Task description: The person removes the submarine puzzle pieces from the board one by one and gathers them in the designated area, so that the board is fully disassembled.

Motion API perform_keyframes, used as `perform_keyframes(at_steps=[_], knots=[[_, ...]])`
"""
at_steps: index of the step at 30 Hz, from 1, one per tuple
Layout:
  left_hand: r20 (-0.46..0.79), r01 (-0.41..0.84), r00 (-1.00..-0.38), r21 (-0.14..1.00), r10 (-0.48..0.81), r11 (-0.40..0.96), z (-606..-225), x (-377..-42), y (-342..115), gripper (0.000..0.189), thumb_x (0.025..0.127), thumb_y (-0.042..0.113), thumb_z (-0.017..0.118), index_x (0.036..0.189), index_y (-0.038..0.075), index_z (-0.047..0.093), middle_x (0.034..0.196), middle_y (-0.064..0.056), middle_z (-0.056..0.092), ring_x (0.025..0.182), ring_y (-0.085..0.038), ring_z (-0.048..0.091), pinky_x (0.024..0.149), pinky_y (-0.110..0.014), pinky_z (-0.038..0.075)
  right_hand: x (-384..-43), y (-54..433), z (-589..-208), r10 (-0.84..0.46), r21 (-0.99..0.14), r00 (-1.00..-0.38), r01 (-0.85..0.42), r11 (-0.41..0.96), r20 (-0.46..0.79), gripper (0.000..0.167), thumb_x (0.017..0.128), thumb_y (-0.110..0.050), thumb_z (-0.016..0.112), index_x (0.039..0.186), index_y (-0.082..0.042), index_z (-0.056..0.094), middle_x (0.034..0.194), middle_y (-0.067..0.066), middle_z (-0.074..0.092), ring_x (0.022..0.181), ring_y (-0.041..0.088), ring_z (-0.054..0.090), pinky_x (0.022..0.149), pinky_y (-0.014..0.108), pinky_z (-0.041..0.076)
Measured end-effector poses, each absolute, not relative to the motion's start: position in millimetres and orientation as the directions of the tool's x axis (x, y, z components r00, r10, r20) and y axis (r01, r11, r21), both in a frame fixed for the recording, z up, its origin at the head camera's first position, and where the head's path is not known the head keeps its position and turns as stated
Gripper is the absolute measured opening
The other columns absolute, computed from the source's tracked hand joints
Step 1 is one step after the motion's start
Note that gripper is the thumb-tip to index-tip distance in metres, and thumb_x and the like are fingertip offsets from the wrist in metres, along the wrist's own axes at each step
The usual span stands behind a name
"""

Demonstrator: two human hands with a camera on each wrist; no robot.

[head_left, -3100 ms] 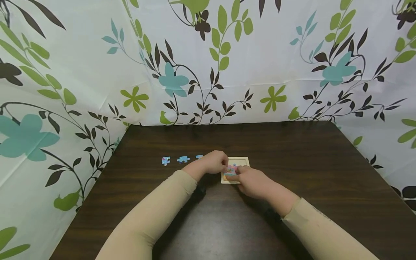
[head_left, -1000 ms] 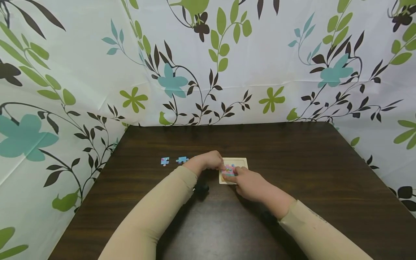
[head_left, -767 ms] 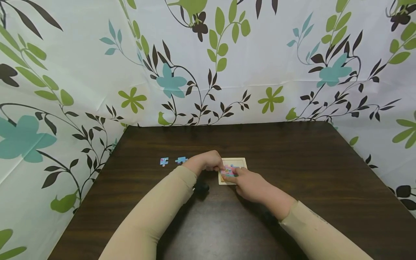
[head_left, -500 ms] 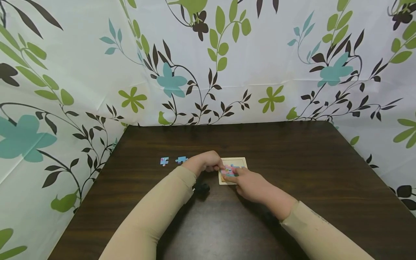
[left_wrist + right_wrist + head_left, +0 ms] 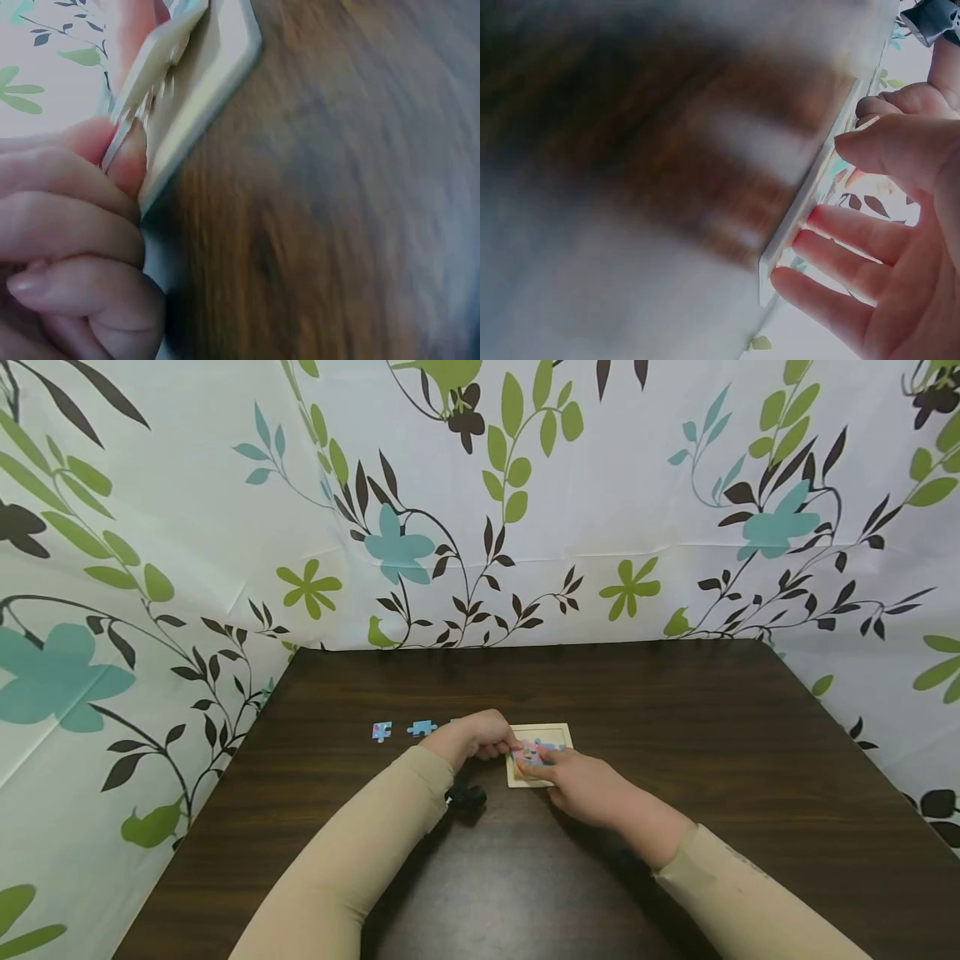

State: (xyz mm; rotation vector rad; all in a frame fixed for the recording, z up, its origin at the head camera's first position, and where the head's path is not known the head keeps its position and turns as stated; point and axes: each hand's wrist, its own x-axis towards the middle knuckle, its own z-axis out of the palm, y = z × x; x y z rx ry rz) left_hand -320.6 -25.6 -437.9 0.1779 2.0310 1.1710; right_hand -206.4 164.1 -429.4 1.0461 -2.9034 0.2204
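Left hand (image 5: 483,731) pinches the near-left edge of joined puzzle pieces (image 5: 531,752), visible long axis left-right, tilted up above a wooden tray (image 5: 542,727). Right hand (image 5: 588,778) reaches the other end, fingers spread; grip unclear. Loose blue piece (image 5: 422,728) lies left, long axis sideways, on dark table (image 5: 675,710).
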Motion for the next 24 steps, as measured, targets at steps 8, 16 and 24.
perform_keyframes(at_steps=[8,16,24], knots=[[-0.440,-0.047,-0.730,0.796,0.523,0.604,-434,-313,-33,0.022,0.091,0.016,0.067,0.071,0.008,0.070,0.062,-0.001,0.058,0.050,-0.012,0.040,0.047,-0.024,0.030,-216,155,-434,-0.655,-0.065,-0.697,-0.697,0.714,0.292,0.023,0.087,-0.018,0.075,0.109,-0.010,0.076,0.087,0.007,0.070,0.076,0.023,0.065,0.071,0.043,0.052],[-0.388,0.040,-0.738,0.793,0.553,0.608,-430,-309,-30,0.015,0.088,0.008,0.066,0.075,0.006,0.072,0.065,-0.002,0.065,0.051,-0.013,0.047,0.046,-0.024,0.030,-221,143,-430,-0.541,-0.156,-0.820,-0.569,0.807,0.189,0.018,0.085,-0.032,0.078,0.086,-0.018,0.067,0.075,-0.006,0.046,0.067,0.013,0.047,0.053,0.030,0.041],[-0.356,0.058,-0.773,0.785,0.525,0.617,-432,-310,-27,0.013,0.087,0.005,0.064,0.078,0.006,0.073,0.064,-0.002,0.063,0.050,-0.012,0.045,0.046,-0.024,0.030,-221,141,-430,-0.496,-0.187,-0.860,-0.510,0.840,0.117,0.022,0.083,-0.035,0.080,0.087,-0.017,0.068,0.080,-0.005,0.049,0.073,0.012,0.050,0.055,0.030,0.045]])
